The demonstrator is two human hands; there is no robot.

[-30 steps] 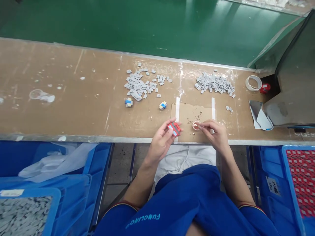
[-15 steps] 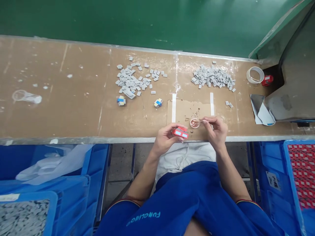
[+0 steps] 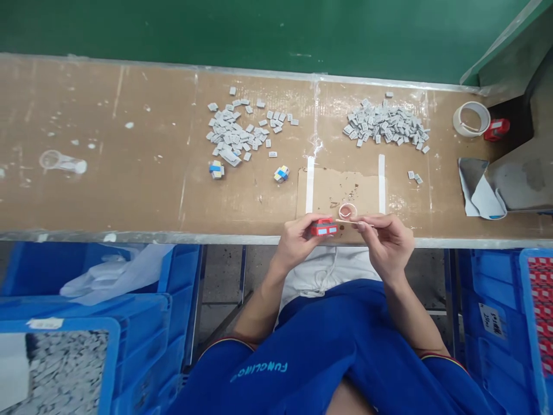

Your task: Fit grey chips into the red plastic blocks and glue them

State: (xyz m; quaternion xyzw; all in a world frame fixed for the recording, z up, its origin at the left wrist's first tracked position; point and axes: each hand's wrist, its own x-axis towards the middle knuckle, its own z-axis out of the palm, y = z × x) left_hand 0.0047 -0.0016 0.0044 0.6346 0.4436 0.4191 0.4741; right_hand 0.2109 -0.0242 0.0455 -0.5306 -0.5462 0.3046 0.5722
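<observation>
My left hand [image 3: 298,241] is closed around a small red toy vehicle [image 3: 324,227] with pale windows and a grey band. In my right hand [image 3: 389,241] a thin wooden stick [image 3: 347,222] is pinched between thumb and fingers. Its tip points left and is at or very near the vehicle's right side; I cannot tell whether they touch. Just behind the stick stands a small round white dish [image 3: 348,211] with reddish-brown contents. Under the dish lies a cardboard sheet [image 3: 324,184] with dark specks, bordered by two white tape strips.
Two piles of small grey tiles [image 3: 231,132], [image 3: 386,123] lie farther back. Two taped bundles [image 3: 216,169], [image 3: 281,173] sit at left. A tape roll [image 3: 472,119] and red piece [image 3: 496,129] stand right. Blue crates [image 3: 114,357], [image 3: 525,323] flank me below the table edge.
The stick's tip has moved from the dish to the red vehicle, left of it. My left hand has turned the vehicle more level. The whole view has shifted slightly.
</observation>
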